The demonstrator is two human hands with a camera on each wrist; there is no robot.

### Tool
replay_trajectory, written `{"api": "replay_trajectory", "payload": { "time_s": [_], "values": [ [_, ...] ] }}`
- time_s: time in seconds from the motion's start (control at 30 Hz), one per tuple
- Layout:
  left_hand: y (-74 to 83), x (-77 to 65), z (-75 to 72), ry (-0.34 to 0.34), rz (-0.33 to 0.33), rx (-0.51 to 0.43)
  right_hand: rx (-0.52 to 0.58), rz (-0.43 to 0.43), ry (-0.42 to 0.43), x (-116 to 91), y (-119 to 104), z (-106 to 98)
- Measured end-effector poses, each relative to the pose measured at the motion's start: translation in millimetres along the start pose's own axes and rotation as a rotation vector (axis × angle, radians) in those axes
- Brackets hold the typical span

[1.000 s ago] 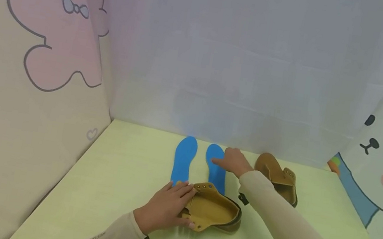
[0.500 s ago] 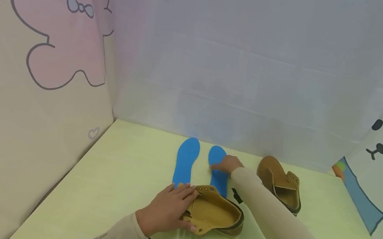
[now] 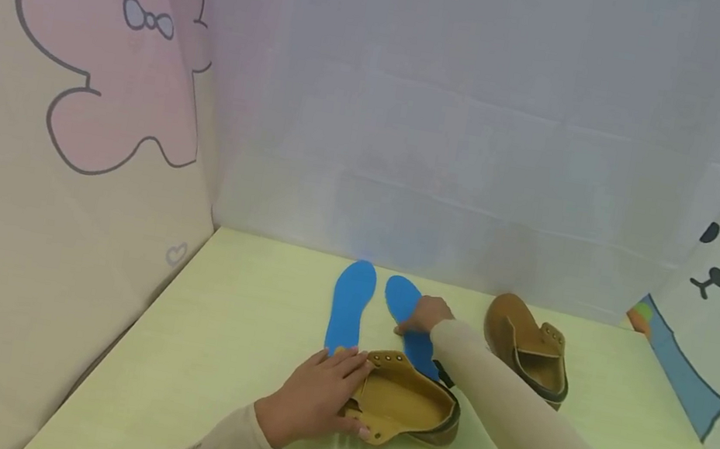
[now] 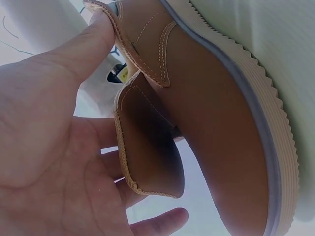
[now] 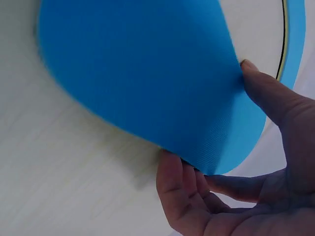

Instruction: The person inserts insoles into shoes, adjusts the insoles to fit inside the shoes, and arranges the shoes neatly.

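A brown leather shoe (image 3: 406,398) lies near the middle of the table, its opening facing up. My left hand (image 3: 315,390) rests across its front, fingers extended over one eyelet flap and thumb against the other. In the left wrist view, the shoe's tongue (image 4: 150,147) stands between that thumb and the fingers. Behind the shoe, my right hand (image 3: 424,317) grips a blue insole (image 3: 400,295) by its edges. The right wrist view has the thumb on one edge of the insole (image 5: 138,59) and the fingertips on the opposite edge.
A second blue insole (image 3: 351,298) lies to the left of the gripped one, its near end by the left fingers. The matching brown shoe (image 3: 519,332) stands at the back right. A pale curtain (image 3: 456,153) rises behind the table (image 3: 230,330).
My right hand has come nearer and taken hold of the insole. The insole has turned, its near end swinging right. My left hand stays on the shoe.
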State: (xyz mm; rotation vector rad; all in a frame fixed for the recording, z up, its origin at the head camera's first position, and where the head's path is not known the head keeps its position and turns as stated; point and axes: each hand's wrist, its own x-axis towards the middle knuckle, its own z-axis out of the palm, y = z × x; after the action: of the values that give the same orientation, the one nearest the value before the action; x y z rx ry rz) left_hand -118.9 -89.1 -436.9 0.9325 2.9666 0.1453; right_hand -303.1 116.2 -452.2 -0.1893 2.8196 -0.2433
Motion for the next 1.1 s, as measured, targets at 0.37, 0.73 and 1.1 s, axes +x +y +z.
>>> {"api": "replay_trajectory", "payload": {
  "time_s": [0.37, 0.73, 1.1],
  "values": [
    [-0.8, -0.3, 2.2, 0.012, 0.017, -0.006, 0.031, 0.036, -0.005, 1, 14, 2],
    [-1.2, -2.6, 3.7, 0.011, 0.010, -0.034, 0.092, -0.015, 0.097, -8, 14, 4],
    [-1.8, -1.8, 0.8, 0.031, 0.030, -0.018, 0.191, -0.048, 0.172, -5, 21, 1]
  ]
}}
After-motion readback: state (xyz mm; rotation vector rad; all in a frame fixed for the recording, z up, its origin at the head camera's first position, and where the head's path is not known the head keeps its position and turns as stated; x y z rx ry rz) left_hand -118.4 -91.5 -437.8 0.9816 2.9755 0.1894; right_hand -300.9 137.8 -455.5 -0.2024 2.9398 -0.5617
